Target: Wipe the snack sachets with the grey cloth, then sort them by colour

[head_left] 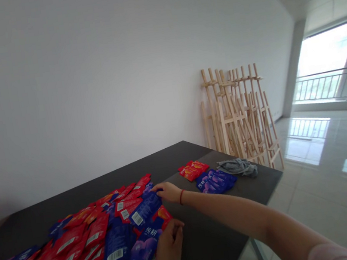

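Observation:
My right hand (169, 192) reaches across the table to the right end of a heap of red and blue packets. Its fingers are closed on the edge of a blue packet (144, 210) that has a white barcode label. Closer to me, my left hand (171, 245) is at the heap's right edge, beside a blue packet with purple fruit on it (142, 249). The fingers of this hand are loosely bent, with thumb and forefinger a little apart and nothing seen between them. Red packets (71, 241) with barcodes fill much of the heap.
On the dark table (177, 153), a small group of red packets (194, 169) lies to the right, near a group of blue packets (215, 181). A grey cloth (238, 167) is by the right edge. Wooden easels (236, 116) lean against the wall beyond.

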Motion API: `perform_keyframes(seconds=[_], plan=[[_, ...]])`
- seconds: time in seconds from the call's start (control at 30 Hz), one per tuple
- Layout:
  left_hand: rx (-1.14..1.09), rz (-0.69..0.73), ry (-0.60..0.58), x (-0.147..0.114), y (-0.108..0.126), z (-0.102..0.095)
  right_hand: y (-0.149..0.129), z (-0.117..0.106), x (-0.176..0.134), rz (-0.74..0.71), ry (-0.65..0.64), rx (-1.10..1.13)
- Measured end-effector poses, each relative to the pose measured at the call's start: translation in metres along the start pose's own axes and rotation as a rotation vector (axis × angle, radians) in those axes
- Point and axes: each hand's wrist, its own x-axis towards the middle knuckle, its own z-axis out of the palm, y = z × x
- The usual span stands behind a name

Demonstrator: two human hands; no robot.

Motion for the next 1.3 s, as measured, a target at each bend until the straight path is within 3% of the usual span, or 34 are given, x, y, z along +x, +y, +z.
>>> perform_keyframes(seconds=[0.1, 0.2, 0.27, 0.3, 0.47, 0.57, 0.67, 0.8, 0.9, 1.0, 1.1, 1.2, 1.3], plan=[[0.048, 0.147, 0.115, -0.005, 0.004, -0.005, -0.004, -0.021, -0.013, 0.034, 0.022, 0.090], [0.075, 0.330, 0.344, -0.005, 0.009, -0.008, -0.010, -0.043, -0.035, 0.087, 0.034, 0.212], [0.040, 0.333, 0.435, -0.002, 0.009, -0.005, -0.015, -0.051, -0.053, 0.133, 0.016, 0.288], [-0.012, 0.289, 0.415, 0.000, 0.008, -0.002, -0.018, -0.052, -0.062, 0.154, 0.000, 0.316], [-0.419, -0.030, 0.058, 0.003, -0.004, 0.018, -0.029, -0.030, -0.097, 0.155, -0.128, 0.458], [-0.580, -0.187, 0.065, 0.001, -0.004, 0.020, -0.023, -0.015, -0.113, 0.065, -0.042, 0.476], [-0.752, -0.285, 0.037, 0.000, 0.005, 0.014, -0.007, -0.006, -0.128, 0.177, 0.055, 0.355], [-0.901, -0.272, 0.027, 0.002, 0.014, 0.006, 0.013, 0.001, -0.142, 0.327, -0.073, 0.518], [-0.855, -0.269, 0.061, 0.005, 0.013, 0.003, 0.020, -0.003, -0.145, 0.275, -0.156, 0.491], [-0.772, -0.249, 0.099, 0.008, 0.006, -0.002, 0.023, -0.014, -0.141, 0.187, -0.353, 0.402], [-0.587, -0.199, 0.151, 0.010, 0.000, -0.009, 0.028, -0.020, -0.137, 0.225, -0.477, 0.508], [-0.370, -0.140, 0.219, 0.011, 0.000, -0.014, 0.031, -0.015, -0.142, 0.335, -0.396, 0.585], [-0.248, -0.061, 0.265, 0.011, 0.005, -0.020, 0.029, -0.004, -0.155, 0.309, -0.227, 0.468]])
